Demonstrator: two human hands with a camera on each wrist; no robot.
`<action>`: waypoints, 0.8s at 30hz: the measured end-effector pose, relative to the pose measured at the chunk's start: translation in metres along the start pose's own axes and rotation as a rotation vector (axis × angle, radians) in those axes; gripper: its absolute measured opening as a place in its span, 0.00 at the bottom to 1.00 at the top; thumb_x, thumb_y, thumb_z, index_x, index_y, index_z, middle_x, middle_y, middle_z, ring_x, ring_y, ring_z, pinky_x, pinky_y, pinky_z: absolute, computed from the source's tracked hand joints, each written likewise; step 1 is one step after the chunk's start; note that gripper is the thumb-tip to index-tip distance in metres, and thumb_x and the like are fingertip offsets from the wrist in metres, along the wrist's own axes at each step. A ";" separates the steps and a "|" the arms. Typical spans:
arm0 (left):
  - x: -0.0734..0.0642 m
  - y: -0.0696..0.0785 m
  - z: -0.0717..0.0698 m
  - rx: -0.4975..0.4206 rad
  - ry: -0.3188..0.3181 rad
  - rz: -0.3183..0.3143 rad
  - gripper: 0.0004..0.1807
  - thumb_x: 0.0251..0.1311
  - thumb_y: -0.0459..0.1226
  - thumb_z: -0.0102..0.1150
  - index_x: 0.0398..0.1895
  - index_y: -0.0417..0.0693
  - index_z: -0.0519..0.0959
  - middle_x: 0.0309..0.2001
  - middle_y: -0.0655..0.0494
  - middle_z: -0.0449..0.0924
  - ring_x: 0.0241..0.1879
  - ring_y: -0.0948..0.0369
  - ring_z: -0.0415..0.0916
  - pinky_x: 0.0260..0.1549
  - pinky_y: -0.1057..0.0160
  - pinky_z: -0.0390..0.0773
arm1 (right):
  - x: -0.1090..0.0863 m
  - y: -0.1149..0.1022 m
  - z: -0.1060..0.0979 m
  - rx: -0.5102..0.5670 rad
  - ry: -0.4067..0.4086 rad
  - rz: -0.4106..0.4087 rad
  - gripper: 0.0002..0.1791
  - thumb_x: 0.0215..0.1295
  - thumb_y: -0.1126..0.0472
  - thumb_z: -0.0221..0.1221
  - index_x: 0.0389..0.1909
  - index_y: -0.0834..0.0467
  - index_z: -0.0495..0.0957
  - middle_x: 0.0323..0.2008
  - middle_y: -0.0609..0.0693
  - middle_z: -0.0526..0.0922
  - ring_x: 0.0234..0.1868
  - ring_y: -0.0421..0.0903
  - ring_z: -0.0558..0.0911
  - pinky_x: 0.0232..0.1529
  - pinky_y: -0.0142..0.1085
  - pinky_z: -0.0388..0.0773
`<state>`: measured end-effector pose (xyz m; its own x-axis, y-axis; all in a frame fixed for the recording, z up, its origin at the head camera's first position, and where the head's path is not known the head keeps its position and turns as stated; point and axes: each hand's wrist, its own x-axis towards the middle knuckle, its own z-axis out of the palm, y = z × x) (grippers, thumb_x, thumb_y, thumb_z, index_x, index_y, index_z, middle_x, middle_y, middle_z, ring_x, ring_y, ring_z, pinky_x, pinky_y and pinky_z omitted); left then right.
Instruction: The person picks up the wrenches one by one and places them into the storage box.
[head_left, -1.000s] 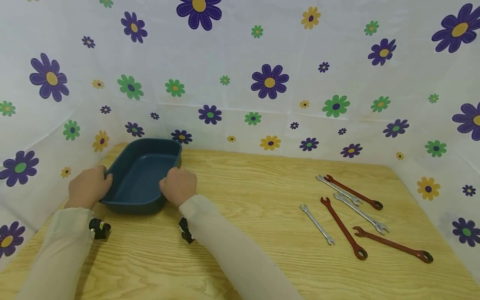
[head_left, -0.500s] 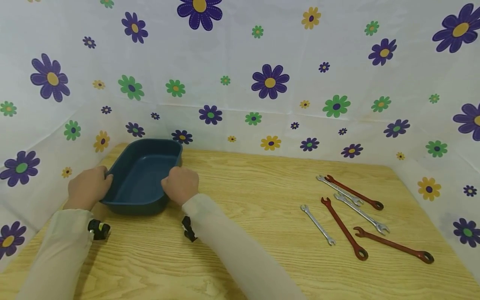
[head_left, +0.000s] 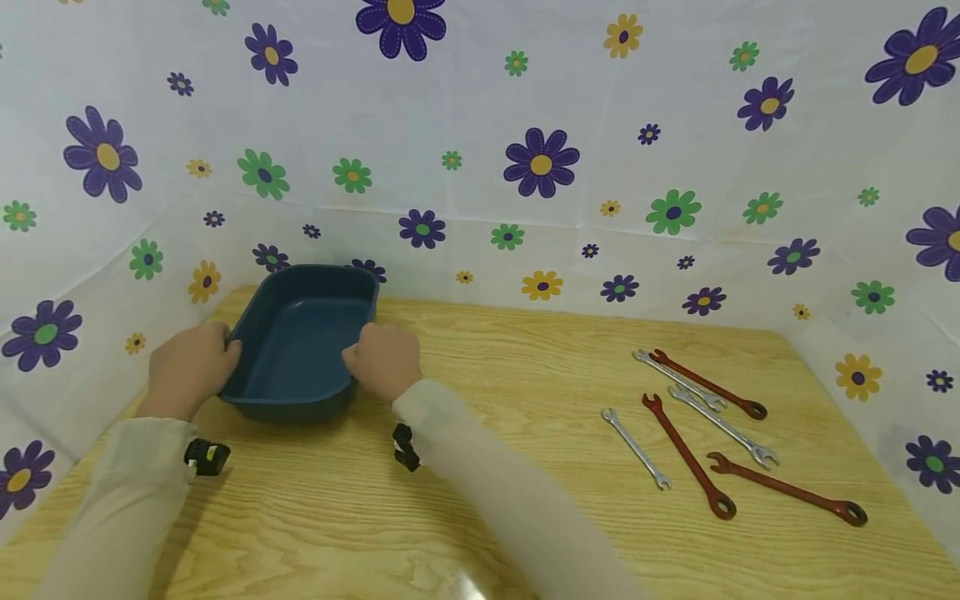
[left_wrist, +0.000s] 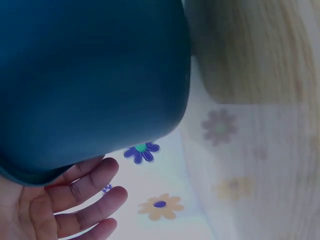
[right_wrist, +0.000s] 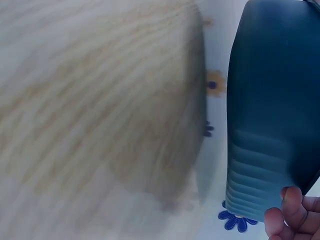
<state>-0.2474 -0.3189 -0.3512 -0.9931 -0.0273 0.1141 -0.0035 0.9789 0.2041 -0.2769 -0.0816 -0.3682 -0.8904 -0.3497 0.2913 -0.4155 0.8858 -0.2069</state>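
Note:
A dark blue rectangular basin with rounded corners is held between my two hands at the left of the table. My left hand grips its left rim, the thumb over the inside and the fingers under the outer wall. On the opposite side my right hand grips the right rim the same way, with fingertips beside the ribbed outer wall. In both wrist views a gap shows between the basin's underside and the table. Nothing lies inside it.
On the right of the wooden table lie several wrenches: a red wrench, another red wrench, a small silver wrench and a larger silver wrench among them. A white flowered cloth stands behind and at both sides.
Both hands have raised the basin and carried it slightly to the right; half a second ago it sat lower, near the table. The wrenches have not moved.

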 end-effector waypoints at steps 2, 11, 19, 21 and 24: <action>0.000 0.006 0.000 -0.002 0.005 0.009 0.16 0.64 0.39 0.44 0.22 0.38 0.71 0.17 0.49 0.69 0.18 0.55 0.67 0.15 0.60 0.63 | -0.002 0.006 -0.005 -0.001 0.004 -0.016 0.25 0.55 0.58 0.54 0.06 0.50 0.51 0.09 0.42 0.48 0.12 0.38 0.46 0.11 0.29 0.41; -0.004 0.033 -0.004 -0.032 0.044 0.049 0.15 0.62 0.40 0.45 0.19 0.42 0.67 0.16 0.52 0.66 0.17 0.56 0.65 0.15 0.63 0.59 | -0.014 0.028 -0.033 0.019 -0.017 -0.005 0.23 0.53 0.59 0.52 0.06 0.50 0.52 0.10 0.42 0.49 0.13 0.39 0.47 0.13 0.29 0.40; -0.011 0.063 -0.011 -0.072 0.061 0.073 0.16 0.62 0.39 0.46 0.18 0.41 0.70 0.15 0.51 0.68 0.16 0.57 0.65 0.13 0.64 0.60 | -0.032 0.047 -0.058 0.008 -0.001 0.018 0.22 0.52 0.59 0.52 0.07 0.51 0.53 0.10 0.42 0.50 0.13 0.38 0.48 0.13 0.29 0.42; -0.013 0.070 -0.011 -0.069 0.067 0.080 0.15 0.62 0.39 0.47 0.20 0.40 0.71 0.15 0.51 0.69 0.16 0.57 0.66 0.13 0.64 0.60 | -0.037 0.052 -0.062 0.018 0.013 0.014 0.21 0.52 0.59 0.52 0.07 0.51 0.53 0.10 0.42 0.51 0.12 0.38 0.50 0.12 0.28 0.43; -0.015 0.080 -0.010 -0.069 0.073 0.093 0.15 0.62 0.40 0.48 0.20 0.39 0.72 0.15 0.51 0.69 0.16 0.57 0.66 0.13 0.64 0.60 | -0.045 0.061 -0.067 0.039 0.032 0.008 0.19 0.52 0.59 0.52 0.08 0.51 0.56 0.10 0.42 0.53 0.12 0.38 0.53 0.11 0.27 0.45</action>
<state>-0.2314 -0.2417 -0.3272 -0.9775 0.0457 0.2060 0.0988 0.9617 0.2555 -0.2503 0.0088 -0.3313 -0.8877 -0.3321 0.3189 -0.4158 0.8757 -0.2456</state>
